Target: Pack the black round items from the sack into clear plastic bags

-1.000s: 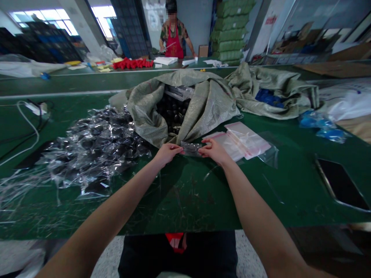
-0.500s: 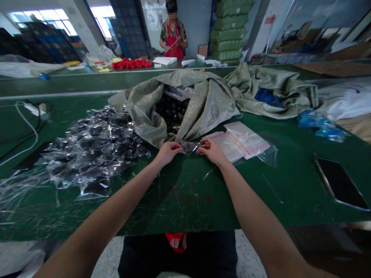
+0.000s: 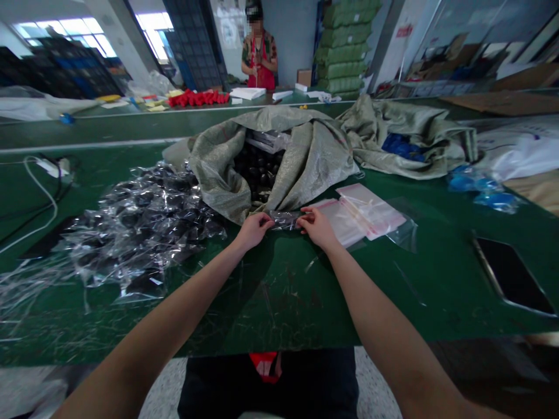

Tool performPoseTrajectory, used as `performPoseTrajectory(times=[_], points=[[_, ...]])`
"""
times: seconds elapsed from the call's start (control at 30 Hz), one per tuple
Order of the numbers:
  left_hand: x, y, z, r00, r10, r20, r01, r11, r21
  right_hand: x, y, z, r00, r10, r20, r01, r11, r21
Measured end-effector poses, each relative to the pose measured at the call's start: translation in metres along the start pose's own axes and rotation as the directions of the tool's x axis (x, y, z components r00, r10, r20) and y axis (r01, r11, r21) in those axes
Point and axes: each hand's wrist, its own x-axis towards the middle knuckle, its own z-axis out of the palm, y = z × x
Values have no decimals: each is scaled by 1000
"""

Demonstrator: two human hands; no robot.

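Observation:
Between my hands lies a small clear plastic bag point(image 3: 285, 220) with something dark in it, in front of the woven sack's mouth. My left hand point(image 3: 255, 228) pinches its left end, and my right hand point(image 3: 317, 227) pinches the right end. Black rounded pieces point(image 3: 262, 169) fill the open woven sack point(image 3: 312, 160) just beyond. Flat clear bags point(image 3: 371, 212) with a pinkish edge strip are stacked beside my right hand. To the left spreads a big heap of filled clear bags point(image 3: 148, 218) with dark contents.
A phone point(image 3: 513, 274) lies at the right on the green table point(image 3: 279, 302). Another woven sack point(image 3: 419, 125) holds blue pieces, with blue bagged items point(image 3: 484, 186) nearby. Cables point(image 3: 52, 192) run along the left. Across the far table, by red pieces point(image 3: 198, 98), stands a person in a red apron point(image 3: 261, 75).
Both my hands stay almost in place on the small bag, which looks flatter and tauter now. The person opposite has moved their hands closer together.

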Motion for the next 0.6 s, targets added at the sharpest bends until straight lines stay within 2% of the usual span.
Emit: performPoseTrajectory(times=[0.17,0.27,0.37,0.43,0.6], points=[[3,-4,4,1000,11,-23,-12,999,-40,2,2,2,1000,0,-26,0,1000,3],[4,-3,4,1000,18,13,-17,994,-104,2,3,2,999,-3,-41,4,1000,10],[4,1,4,999,20,40,-17,996,-85,2,3,1,1000,-6,-28,7,999,36],[2,4,4,999,-39,30,41,995,-93,2,3,0,1000,-21,-13,21,998,51],[-7,14,5,981,-181,65,193,928,-318,2,0,-1,999,-39,-16,41,995,90]])
